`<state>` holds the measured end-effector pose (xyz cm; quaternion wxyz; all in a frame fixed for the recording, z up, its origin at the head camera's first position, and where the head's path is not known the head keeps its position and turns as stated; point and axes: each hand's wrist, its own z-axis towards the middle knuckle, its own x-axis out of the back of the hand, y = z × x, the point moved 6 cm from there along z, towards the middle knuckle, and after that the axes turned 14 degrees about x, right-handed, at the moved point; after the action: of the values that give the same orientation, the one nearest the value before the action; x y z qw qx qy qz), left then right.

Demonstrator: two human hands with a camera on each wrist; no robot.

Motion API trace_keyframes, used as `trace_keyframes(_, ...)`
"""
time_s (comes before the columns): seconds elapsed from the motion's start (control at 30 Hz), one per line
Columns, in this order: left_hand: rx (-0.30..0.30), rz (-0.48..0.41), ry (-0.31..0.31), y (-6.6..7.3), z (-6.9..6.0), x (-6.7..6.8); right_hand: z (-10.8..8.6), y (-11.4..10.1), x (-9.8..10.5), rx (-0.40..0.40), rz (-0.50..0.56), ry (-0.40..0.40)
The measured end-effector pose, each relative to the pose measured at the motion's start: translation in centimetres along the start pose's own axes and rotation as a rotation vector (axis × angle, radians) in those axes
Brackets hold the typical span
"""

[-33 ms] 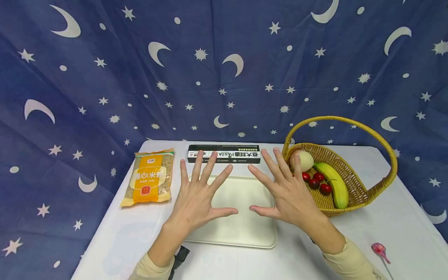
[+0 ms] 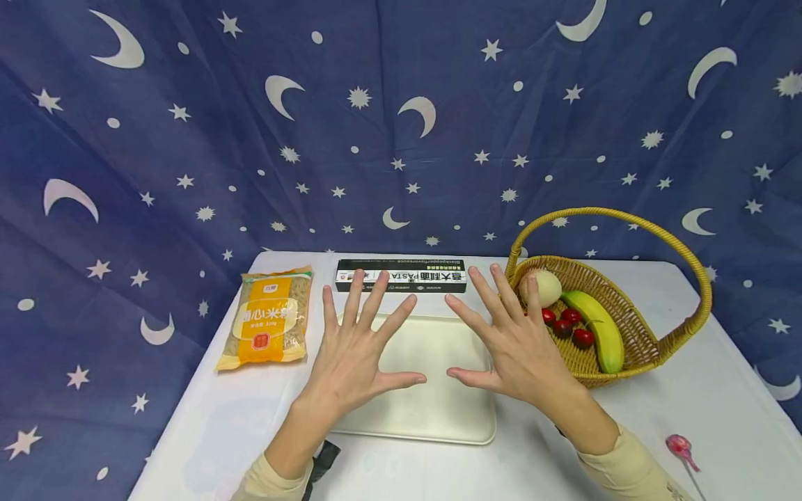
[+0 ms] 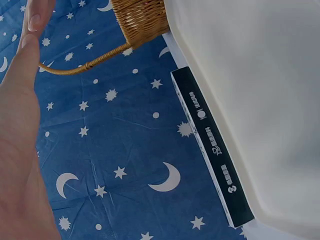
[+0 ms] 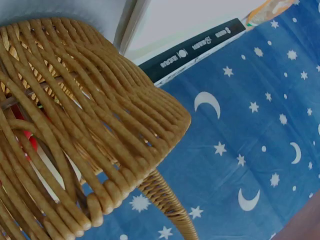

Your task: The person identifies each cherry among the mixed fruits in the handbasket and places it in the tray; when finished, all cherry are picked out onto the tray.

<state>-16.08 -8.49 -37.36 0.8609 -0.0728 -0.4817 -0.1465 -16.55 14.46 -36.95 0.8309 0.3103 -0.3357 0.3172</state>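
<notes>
In the head view both hands hang in the air above a pale tray (image 2: 432, 417), palms down, fingers spread and straight. The left hand (image 2: 354, 355) is over the tray's left side and holds nothing. Over the tray's right side, beside the wicker basket (image 2: 626, 306), is the right hand (image 2: 523, 348), also holding nothing; its fingertips overlap the basket's left edge in the picture. The left wrist view shows part of the left hand (image 3: 20, 130) at the left edge. Only a blurred bit of the right hand (image 4: 302, 222) shows in the right wrist view.
A black pasta box (image 2: 401, 275) lies behind the tray, and a yellow food packet (image 2: 266, 319) at the left. The basket holds a banana (image 2: 595, 330), red fruits and a pale round item (image 2: 545, 287). A pink-headed stick (image 2: 679, 447) lies at the front right.
</notes>
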Motion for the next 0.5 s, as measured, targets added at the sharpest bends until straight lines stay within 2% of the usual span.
trace_keyframes(0.17, -0.008, -0.017, -0.015, 0.3, 0.1, -0.1, 0.0, 0.2, 0.1, -0.006, 0.006, 0.006)
trace_keyframes(0.27, -0.014, -0.044, -0.052, 0.7, 0.2, -0.3, -0.3, 0.3, 0.3, -0.030, 0.027, -0.009)
trace_keyframes(0.33, -0.021, -0.078, -0.094, 1.1, 0.2, -0.7, -0.8, 0.5, 0.7, -0.065, 0.056, -0.020)
trace_keyframes(0.4, -0.040, -0.134, -0.156, 1.8, 0.2, -1.2, -1.9, 1.1, 1.5, -0.126, 0.080, 0.012)
trace_keyframes(0.43, -0.052, -0.163, -0.190, 2.2, 0.2, -1.5, -2.6, 1.4, 2.1, -0.166, 0.091, 0.044)
trace_keyframes(0.5, -0.076, -0.255, -0.280, 3.1, 0.2, -2.1, -4.4, 2.4, 3.8, -0.259, 0.099, 0.157)
